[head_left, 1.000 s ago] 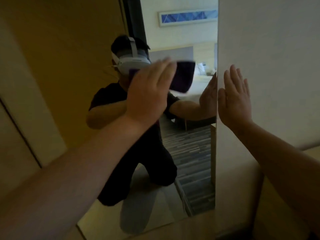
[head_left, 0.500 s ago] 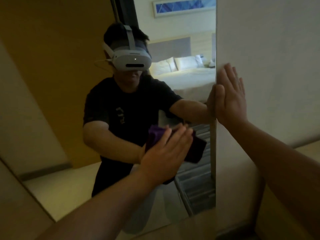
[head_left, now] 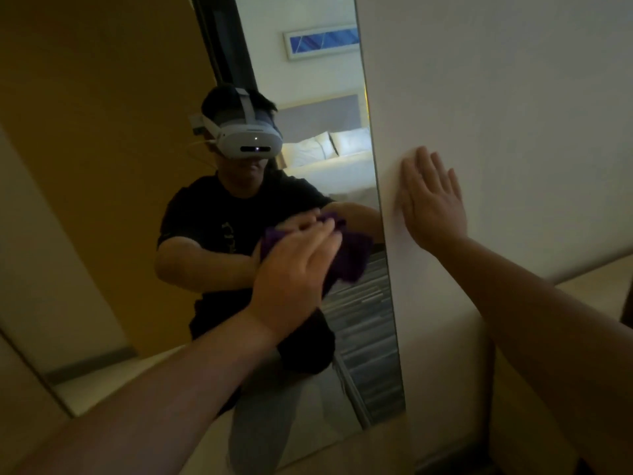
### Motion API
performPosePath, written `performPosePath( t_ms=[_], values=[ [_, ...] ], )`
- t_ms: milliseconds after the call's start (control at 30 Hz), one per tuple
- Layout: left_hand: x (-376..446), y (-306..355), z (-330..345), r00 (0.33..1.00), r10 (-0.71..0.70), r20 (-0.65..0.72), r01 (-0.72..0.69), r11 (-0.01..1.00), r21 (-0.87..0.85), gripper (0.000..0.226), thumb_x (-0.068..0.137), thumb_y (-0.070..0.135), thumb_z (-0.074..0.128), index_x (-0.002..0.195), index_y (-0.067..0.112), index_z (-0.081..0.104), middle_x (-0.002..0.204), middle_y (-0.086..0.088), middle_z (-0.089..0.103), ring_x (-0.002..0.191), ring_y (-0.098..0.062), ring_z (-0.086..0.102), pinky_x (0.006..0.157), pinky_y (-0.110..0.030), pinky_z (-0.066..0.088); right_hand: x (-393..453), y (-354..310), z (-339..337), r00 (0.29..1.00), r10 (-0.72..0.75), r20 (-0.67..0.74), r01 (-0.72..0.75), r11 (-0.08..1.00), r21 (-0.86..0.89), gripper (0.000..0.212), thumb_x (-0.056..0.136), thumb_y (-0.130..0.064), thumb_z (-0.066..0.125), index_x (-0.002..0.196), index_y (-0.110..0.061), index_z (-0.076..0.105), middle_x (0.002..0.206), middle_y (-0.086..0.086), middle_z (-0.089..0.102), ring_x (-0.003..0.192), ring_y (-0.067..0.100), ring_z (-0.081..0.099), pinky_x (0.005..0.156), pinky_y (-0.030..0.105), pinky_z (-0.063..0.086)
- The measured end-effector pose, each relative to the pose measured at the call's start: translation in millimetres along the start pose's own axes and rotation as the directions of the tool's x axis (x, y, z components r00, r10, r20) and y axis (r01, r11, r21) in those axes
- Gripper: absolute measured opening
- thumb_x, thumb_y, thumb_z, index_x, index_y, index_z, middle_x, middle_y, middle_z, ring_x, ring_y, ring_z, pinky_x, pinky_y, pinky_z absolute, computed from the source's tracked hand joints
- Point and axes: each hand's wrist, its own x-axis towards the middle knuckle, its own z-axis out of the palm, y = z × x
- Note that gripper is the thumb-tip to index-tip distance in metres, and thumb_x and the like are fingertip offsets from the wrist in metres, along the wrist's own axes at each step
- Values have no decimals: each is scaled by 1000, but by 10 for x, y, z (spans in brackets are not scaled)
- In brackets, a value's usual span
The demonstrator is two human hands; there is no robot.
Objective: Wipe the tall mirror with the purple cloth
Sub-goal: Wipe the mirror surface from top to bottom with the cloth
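Observation:
A tall mirror (head_left: 102, 166) fills the left and middle of the head view and runs down to near the floor. My left hand (head_left: 294, 272) presses the purple cloth (head_left: 352, 255) flat against the glass near the mirror's right edge, at about chest height of the reflection. Only the cloth's right and upper parts show past my fingers. My right hand (head_left: 433, 204) lies flat, fingers spread, on the white wall (head_left: 513, 97) just right of the mirror's edge, holding nothing.
The mirror reflects a person with a white headset, a bed with white pillows, a framed blue picture and a striped carpet. A pale ledge (head_left: 589, 279) juts from the wall at the right, below my right forearm.
My left hand swept the cloth from head height down the glass, then a little back up. My right hand shifted from the mirror's edge onto the wall.

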Motion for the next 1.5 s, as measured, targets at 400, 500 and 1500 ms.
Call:
performPosePath(
  t_ms=[400, 500, 1500],
  values=[
    [1104, -156, 322, 986, 33, 163, -95, 914, 395, 57, 101, 31, 27, 150, 0, 29, 157, -21, 26, 147, -36, 21, 119, -53, 12, 48, 144, 354, 996, -26, -86, 24, 999, -22, 60, 105, -44, 24, 158, -21, 6, 165, 6, -1, 152, 24, -6, 122, 46, -3],
    [488, 168, 688, 968, 148, 203, -216, 903, 371, 54, 103, 25, 22, 149, -2, 29, 155, -24, 29, 145, -40, 24, 118, -55, 9, 50, 185, 403, 985, -68, -157, 62, 997, -42, 60, 104, -44, 28, 156, -16, 17, 163, 15, 14, 150, 34, 11, 121, 51, 6],
    [-2776, -186, -1332, 161, -790, 591, 973, 227, 38, 29, 103, 27, 46, 129, 28, 57, 117, 6, 59, 108, -15, 58, 85, -33, 50, -1751, -2351, 897, 888, -459, 36, 444, 874, 198, 46, 98, -24, 49, 143, -15, 50, 161, 14, 23, 151, 34, 10, 121, 57, 4]
  ],
)
